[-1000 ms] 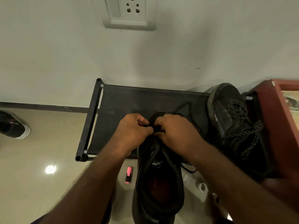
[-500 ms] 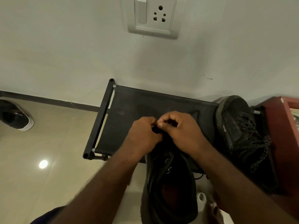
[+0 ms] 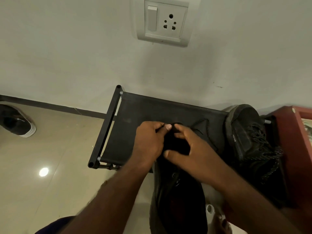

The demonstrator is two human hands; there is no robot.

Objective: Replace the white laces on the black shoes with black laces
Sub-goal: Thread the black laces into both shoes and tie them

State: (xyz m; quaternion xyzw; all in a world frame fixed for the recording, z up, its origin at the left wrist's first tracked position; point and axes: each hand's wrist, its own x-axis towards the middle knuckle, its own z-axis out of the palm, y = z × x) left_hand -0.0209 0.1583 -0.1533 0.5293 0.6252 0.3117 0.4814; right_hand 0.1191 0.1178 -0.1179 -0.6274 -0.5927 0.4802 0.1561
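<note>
A black shoe (image 3: 179, 196) lies lengthwise under my hands, toe on the black fabric rack (image 3: 135, 115), heel toward me. My left hand (image 3: 148, 142) pinches a thin black lace at the shoe's toe end between thumb and fingers. My right hand (image 3: 190, 149) rests over the shoe's front with fingers spread, fingertips touching the toe beside my left thumb. More of the black lace (image 3: 200, 125) trails in a loop on the rack to the right. A second black shoe (image 3: 249, 141) with speckled black laces lies on the rack's right end.
A white wall socket (image 3: 163, 22) is on the wall above. A black sneaker with a white sole (image 3: 16, 122) sits on the tiled floor at far left. A red-brown furniture edge (image 3: 293, 141) borders the right. A small white roll (image 3: 209, 209) lies on the floor.
The view has tilted up and right. My right hand has opened from a pinch and spread over the shoe's toe; my left hand keeps pinching the lace.
</note>
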